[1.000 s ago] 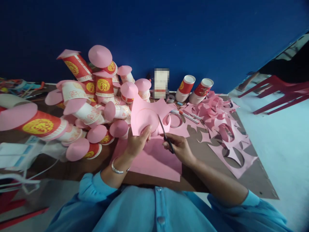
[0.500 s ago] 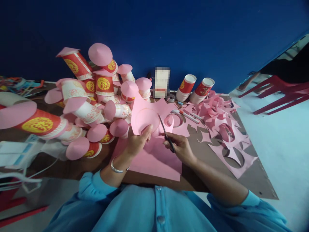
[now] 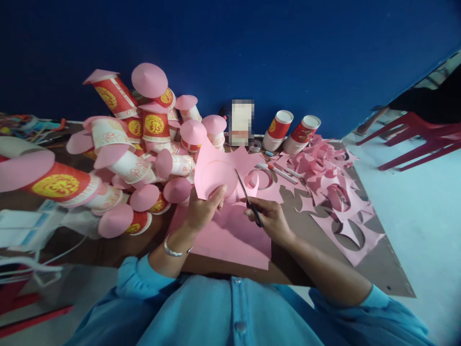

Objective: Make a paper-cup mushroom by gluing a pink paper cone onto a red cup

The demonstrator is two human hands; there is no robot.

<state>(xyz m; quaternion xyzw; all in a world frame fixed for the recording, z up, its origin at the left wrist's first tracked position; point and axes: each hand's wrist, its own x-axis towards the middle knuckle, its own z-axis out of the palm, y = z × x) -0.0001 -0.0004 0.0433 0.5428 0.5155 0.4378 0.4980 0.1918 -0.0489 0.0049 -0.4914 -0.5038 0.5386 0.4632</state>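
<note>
My left hand (image 3: 204, 209) grips the lower edge of a pink paper piece (image 3: 212, 168), thumb on top; a drawn circle shows on it. In my right hand (image 3: 271, 218) is a pair of black-handled scissors (image 3: 256, 214), its blades pointing up and left against the right side of the circle. A curled strip of pink paper rises just right of the blades. Below both hands a larger pink sheet (image 3: 230, 245) lies flat at the table's front edge.
Many paper cups (image 3: 154, 126) with pink cone tops fill the left. Two cup stacks (image 3: 278, 130) stand at the back, near markers (image 3: 283, 173). Pink offcuts (image 3: 338, 192) cover the table's right side. A red stool (image 3: 414, 132) with a seated person is beyond, right.
My left hand and the paper it holds have shifted very slightly to the left. The scissors have barely moved.
</note>
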